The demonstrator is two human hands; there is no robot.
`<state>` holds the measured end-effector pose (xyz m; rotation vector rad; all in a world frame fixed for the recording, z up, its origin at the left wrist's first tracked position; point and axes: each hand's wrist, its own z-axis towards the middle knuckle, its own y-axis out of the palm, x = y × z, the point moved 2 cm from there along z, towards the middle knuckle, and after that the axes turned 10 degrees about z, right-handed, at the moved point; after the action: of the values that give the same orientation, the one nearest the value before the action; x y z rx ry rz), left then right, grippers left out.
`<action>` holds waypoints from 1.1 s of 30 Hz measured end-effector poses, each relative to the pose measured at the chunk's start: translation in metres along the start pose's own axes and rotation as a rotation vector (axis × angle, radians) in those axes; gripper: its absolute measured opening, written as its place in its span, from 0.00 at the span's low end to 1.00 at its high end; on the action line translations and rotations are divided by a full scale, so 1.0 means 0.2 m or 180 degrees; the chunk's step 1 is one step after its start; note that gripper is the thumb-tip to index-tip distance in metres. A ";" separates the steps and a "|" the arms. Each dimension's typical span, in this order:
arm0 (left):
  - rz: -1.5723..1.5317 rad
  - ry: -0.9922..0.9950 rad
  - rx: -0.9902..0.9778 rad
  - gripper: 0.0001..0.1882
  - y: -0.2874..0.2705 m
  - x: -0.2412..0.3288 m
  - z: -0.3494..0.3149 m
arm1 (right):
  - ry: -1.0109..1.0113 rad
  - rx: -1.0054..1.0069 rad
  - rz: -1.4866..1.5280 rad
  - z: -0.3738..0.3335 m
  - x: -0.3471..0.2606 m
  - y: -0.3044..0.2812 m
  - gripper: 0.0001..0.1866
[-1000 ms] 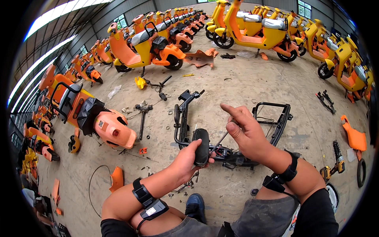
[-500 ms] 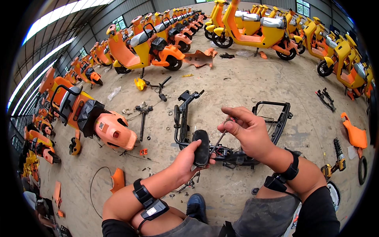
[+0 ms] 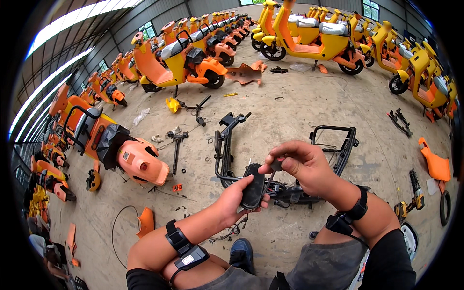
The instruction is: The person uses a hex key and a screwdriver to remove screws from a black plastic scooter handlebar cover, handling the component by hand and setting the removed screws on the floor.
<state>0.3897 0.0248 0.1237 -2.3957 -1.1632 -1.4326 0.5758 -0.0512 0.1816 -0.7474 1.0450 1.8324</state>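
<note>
The flat black oval plastic part (image 3: 253, 192) sits in the left hand (image 3: 237, 200), the right hand (image 3: 302, 164) touching its upper end, above the bare black metal scooter frame (image 3: 227, 154) on the concrete floor (image 3: 299, 106).

Illumination: bright, even daylight, entering through translucent roof strips (image 3: 67, 36) at upper left and wall windows (image 3: 371, 8) at the far end. The roof strips are blown out to white — no detail retained. Shadows on the concrete floor (image 3: 299, 104) are soft and short, lying close under the scooters (image 3: 309, 36). No strong glare on the floor. Focus is sharp at centre; both hands show crisp edges, without motion blur. Fisheye distortion is heavy — straight lines bow toward the rim, and a black vignette encloses the circular picture. Rim detail is compressed and smeared.
</note>
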 end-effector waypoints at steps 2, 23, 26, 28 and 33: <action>-0.0004 0.0018 -0.0054 0.23 0.00 0.00 0.00 | -0.0163 -0.0169 -0.0126 0.00 0.00 -0.01 0.12; -0.0019 0.0104 -0.0037 0.23 -0.01 0.00 0.00 | -0.0240 -0.0101 -0.0887 -0.03 -0.04 0.01 0.13; -0.0012 0.0057 -0.0011 0.23 0.00 0.00 0.00 | -0.0336 -0.0067 -0.1119 -0.02 -0.05 0.02 0.15; -0.0022 0.0111 -0.0043 0.23 0.00 0.01 0.00 | -0.0606 -0.0045 -0.1298 -0.02 -0.04 0.02 0.15; -0.0026 0.0136 -0.0068 0.23 0.01 0.03 -0.01 | -0.0846 -0.0221 -0.1441 -0.03 0.00 -0.05 0.18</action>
<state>0.3906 0.0250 0.1297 -2.3646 -1.1549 -1.4985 0.5852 -0.0536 0.1750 -0.6917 0.5850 1.5271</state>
